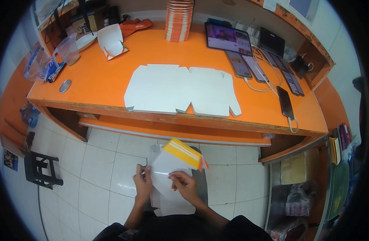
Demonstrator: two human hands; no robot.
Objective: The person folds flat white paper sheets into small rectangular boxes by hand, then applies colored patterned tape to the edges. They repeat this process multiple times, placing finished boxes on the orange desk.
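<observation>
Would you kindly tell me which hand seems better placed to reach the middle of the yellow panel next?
Probably the right hand: its fingers are over the white card, just below the yellow panel, while the left hand is farther away, at the card's left edge.

The near carton [160, 174] is white, its far panel [180, 152] yellow with white stripes. The blanks [180, 90] are white, the desk [98, 86] orange, the far stack [179, 21] banded orange and white, the left stool [33, 166] black, the floor [97, 162] pale.
</observation>
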